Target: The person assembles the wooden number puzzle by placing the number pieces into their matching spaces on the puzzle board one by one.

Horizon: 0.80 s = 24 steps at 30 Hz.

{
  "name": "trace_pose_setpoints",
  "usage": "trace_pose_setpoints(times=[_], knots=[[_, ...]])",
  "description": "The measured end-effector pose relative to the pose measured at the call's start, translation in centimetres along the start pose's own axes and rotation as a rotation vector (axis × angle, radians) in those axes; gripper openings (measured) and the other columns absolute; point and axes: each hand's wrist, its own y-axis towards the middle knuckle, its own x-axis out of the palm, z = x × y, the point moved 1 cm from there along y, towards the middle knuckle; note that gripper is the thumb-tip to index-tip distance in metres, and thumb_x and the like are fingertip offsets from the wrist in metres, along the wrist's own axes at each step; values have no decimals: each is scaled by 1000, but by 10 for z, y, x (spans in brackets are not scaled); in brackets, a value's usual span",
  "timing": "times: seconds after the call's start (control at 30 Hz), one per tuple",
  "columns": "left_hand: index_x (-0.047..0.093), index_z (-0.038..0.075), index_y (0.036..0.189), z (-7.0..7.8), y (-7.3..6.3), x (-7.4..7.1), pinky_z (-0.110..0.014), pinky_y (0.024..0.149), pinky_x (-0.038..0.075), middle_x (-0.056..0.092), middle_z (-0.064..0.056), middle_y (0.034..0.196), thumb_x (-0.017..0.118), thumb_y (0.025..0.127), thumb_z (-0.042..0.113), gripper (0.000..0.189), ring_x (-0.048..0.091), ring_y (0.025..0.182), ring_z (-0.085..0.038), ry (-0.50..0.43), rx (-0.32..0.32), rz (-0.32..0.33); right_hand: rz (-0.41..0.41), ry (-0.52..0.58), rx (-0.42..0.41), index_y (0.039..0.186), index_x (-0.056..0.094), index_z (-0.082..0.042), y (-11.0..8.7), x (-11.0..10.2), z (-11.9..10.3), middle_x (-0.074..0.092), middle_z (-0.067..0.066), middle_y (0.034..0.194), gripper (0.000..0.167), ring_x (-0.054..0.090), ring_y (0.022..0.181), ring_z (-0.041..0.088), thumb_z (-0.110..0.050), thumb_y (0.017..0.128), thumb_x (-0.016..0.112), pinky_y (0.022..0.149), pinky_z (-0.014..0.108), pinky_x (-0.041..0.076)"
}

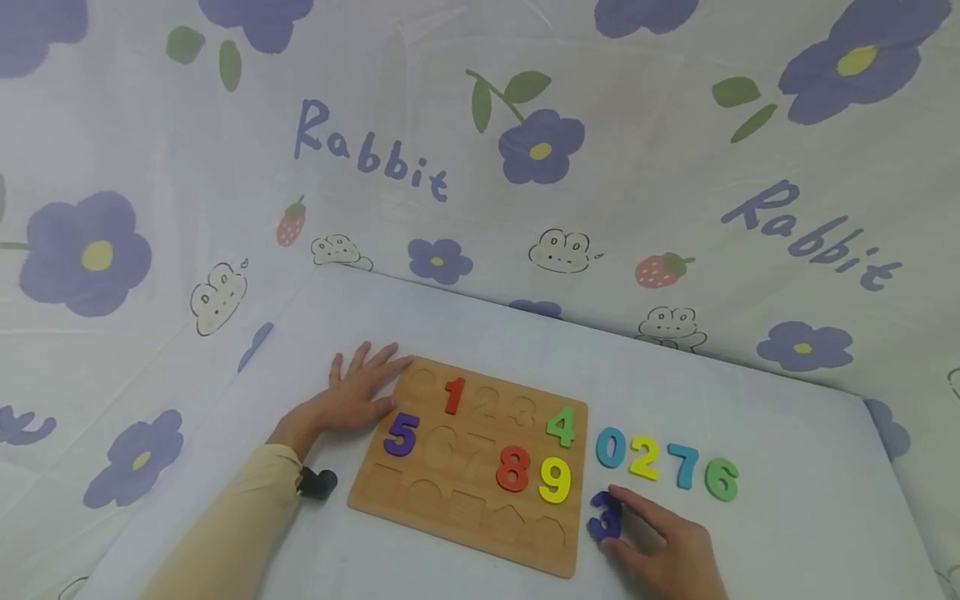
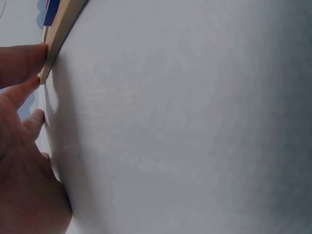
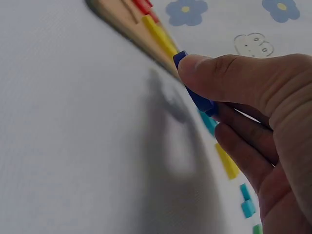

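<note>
A wooden number puzzle board (image 1: 480, 475) lies on the white table. My left hand (image 1: 358, 392) rests at its upper left edge, fingers spread, with thumb and a fingertip touching the rim in the left wrist view. Between the thumb and fingers of my right hand (image 1: 671, 546) is a dark blue number 3 (image 1: 606, 517), pinched just off the board's right edge. The right wrist view shows this number 3 (image 3: 195, 90) held above its shadow. Seated on the board are a red 1 (image 1: 454, 396), green 4 (image 1: 561, 427), purple 5 (image 1: 402, 434), red 8 (image 1: 513, 468) and yellow 9 (image 1: 555, 481).
Right of the board, a blue 0 (image 1: 611, 447), yellow 2 (image 1: 644, 458), blue 7 (image 1: 683, 465) and green 6 (image 1: 722, 479) lie in a row. Bare recesses show in the board, including a bottom row of shapes. A patterned curtain (image 1: 480, 208) hangs behind the table.
</note>
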Motion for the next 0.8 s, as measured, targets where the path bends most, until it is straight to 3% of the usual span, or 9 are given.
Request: trace_pose_setpoints(times=[0.37,0.8], knots=[[36,24,173,-1,-1,2,-81,126,-16,17,-14,185,63,109,27,69,-7,169,-52,3,4,9,202,-7,-190,143,74,-21,7,-33,-32,82,0,130,65,77,123,30,-21,82,99,102,56,61],[39,21,171,0,-3,-1,-82,125,-15,18,-20,183,63,107,25,68,-6,167,-56,-40,42,21,238,14,-319,145,73,-21,40,-56,-76,80,7,134,65,75,127,36,-25,84,97,102,61,62]])
